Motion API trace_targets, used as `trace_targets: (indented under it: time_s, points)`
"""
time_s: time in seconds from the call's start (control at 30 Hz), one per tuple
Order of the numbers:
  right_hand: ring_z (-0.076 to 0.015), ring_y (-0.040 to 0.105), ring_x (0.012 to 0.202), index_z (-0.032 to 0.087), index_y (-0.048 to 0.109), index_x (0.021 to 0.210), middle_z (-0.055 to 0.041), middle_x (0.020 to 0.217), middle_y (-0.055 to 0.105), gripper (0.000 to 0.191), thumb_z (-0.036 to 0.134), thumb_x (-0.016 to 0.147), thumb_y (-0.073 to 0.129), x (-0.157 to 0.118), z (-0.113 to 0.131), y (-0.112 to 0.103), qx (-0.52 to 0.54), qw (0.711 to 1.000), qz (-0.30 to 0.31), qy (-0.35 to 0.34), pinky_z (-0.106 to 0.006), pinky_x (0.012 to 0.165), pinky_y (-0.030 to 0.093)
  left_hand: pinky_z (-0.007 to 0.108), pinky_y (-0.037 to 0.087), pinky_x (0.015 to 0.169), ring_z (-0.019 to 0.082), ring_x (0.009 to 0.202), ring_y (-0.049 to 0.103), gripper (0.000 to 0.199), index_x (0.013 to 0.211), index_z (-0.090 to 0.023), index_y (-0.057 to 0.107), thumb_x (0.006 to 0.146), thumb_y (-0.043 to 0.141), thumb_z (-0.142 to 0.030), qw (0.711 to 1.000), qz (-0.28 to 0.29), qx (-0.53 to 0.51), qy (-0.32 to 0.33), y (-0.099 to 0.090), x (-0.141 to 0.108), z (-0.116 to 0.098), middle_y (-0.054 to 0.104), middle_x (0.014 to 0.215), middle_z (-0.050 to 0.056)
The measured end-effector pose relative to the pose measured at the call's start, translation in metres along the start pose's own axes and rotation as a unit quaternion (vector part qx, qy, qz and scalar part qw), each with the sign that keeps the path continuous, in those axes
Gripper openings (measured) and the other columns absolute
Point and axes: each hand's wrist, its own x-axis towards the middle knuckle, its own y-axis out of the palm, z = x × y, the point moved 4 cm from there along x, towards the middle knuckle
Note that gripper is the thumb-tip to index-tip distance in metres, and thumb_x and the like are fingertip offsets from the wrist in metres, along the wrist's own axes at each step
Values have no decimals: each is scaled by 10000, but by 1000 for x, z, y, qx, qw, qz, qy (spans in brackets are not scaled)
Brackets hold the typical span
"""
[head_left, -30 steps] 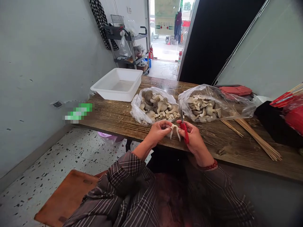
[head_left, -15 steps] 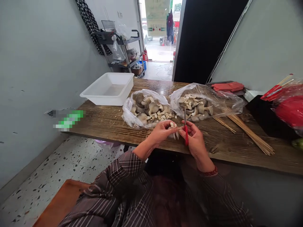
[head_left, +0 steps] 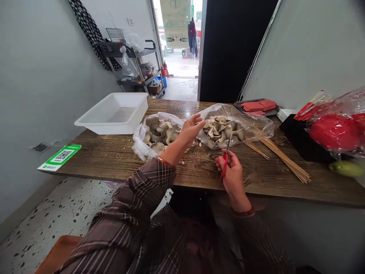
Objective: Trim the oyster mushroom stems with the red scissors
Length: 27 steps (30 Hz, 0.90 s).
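Observation:
My left hand reaches over the gap between two bags, its fingers apart and nothing visible in them. Just beyond those fingers lie grey-white oyster mushrooms in an opened clear plastic bag. Under and left of my left forearm, a second plastic bag holds more oyster mushrooms, partly covered by the arm. My right hand is closed round the red handles of a pair of scissors, blades pointing up and away, close to the table's front edge.
A white plastic tub stands at the table's back left. Thin wooden skewers lie right of the bags. Behind them is a dark tray with red pieces. A black box and red bagged items sit at far right.
My left hand has left the scissors and the mushroom piece it held, moving forward to the right-hand bag, fingers now apart. My right hand still grips the scissors. The camera view has turned right.

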Motion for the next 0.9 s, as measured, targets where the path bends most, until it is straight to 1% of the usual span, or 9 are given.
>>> trace_targets:
  time_s: [0.1,0.27,0.37,0.47,0.6,0.7,0.8,0.83,0.9]
  points:
    - [-115,608,643,218,629,1144,9,824,681,485,412,734,801,-2,1,-2,-10,1000,-4,2,-239,555,466,275,529,781,123,809,668,261,1138,-129,603,882,651,-153,1000,-9,-11,-7,-39,-13,-5,680,1033,96]
    - [-104,599,648,224,648,1122,8,829,681,462,385,726,824,-4,1,-4,-15,1000,3,-1,-231,568,471,249,484,650,103,682,618,120,1002,-150,619,882,631,-154,995,-98,25,4,-116,-31,-19,669,873,51]
    - [-122,618,673,222,657,1122,-2,831,680,456,391,733,825,-6,-1,-4,-36,999,12,-7,-251,581,489,255,446,629,109,645,571,95,945,-156,656,852,640,-168,990,-98,98,11,-142,-40,-19,663,801,34]
    - [-135,631,694,227,660,1127,-6,843,680,454,402,741,821,-7,-2,-4,-54,998,13,-20,-259,580,490,281,423,668,135,667,547,50,825,-155,696,777,683,-145,964,-63,257,36,-150,-44,-12,657,748,34]
    - [-132,629,670,226,653,1127,3,828,680,457,407,739,816,-7,-2,-4,-59,998,8,-29,-251,561,473,335,419,756,211,788,577,91,685,-179,678,746,742,-203,858,-46,506,77,-142,-45,-2,646,783,67]
    - [-125,628,661,221,648,1130,7,823,689,469,405,734,820,-6,-3,-3,-53,998,6,-18,-246,566,473,389,419,803,296,913,600,175,665,-177,662,773,750,-283,804,-52,588,74,-134,-44,4,663,884,136]
    - [-111,619,655,218,644,1134,13,816,699,490,398,720,835,-4,-4,-3,-40,999,11,-9,-229,564,464,392,411,791,323,943,611,167,648,-177,650,768,735,-255,799,-68,594,73,-133,-42,7,674,914,162]
    - [-105,613,646,216,643,1135,15,813,700,497,398,716,840,-4,-4,-3,-36,999,13,-7,-224,559,460,376,407,771,305,913,616,153,639,-181,645,754,733,-230,809,-76,578,74,-135,-42,8,677,886,147]
    - [-99,602,626,213,644,1132,17,806,699,504,400,709,845,-4,-4,-3,-32,999,13,-5,-219,548,455,334,389,707,244,789,607,150,615,-187,634,728,731,-204,853,-96,508,68,-142,-41,8,660,761,93]
